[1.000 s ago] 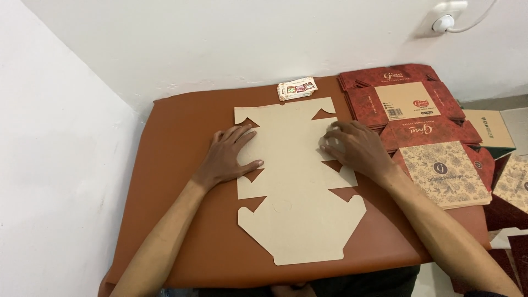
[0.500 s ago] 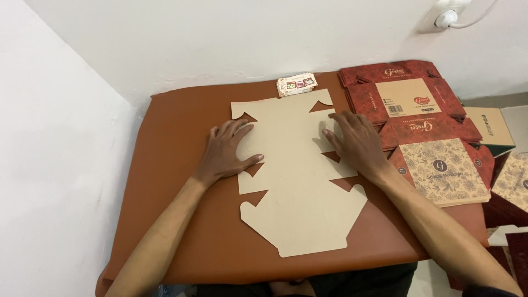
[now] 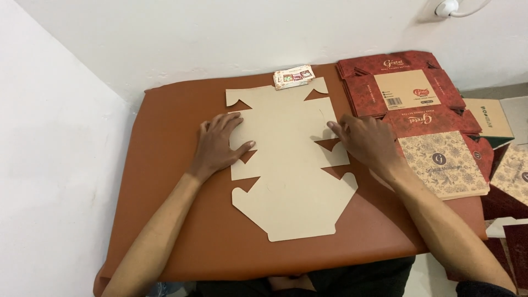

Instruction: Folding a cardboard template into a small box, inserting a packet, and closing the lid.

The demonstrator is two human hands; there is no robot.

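Head view: flat cardboard cutout (image 3: pixel 289 159), plain tan side up, lies unfolded near the middle of the brown table (image 3: pixel 165 181). Its notched side flaps stick out left and right; the pointed end faces the person.

Left hand (image 3: pixel 217 146) lies palm down on the cutout's left edge, fingers spread and flat, thumb out over the card near a notch. It grips nothing.

Right hand (image 3: pixel 366 140) rests on the cutout's right edge, fingers loosely together and slightly curled, tips on the card by the right notch. Can't tell if it's pinching the flap edge or just pressing it.

Relative to the cutout:
- Small stack of printed cards (image 3: pixel 293 77) touches its far edge, towards the wall.
- Stack of red printed box blanks (image 3: pixel 401 88) sits just right of it, at the table's far right corner.
- Cream patterned blank (image 3: pixel 443 165) lies on the red ones, just beyond the right hand.
- More red and patterned blanks (image 3: pixel 511 181) lie further right, off the table edge, lower down.
- White walls (image 3: pixel 49 165) stand left of and behind it.
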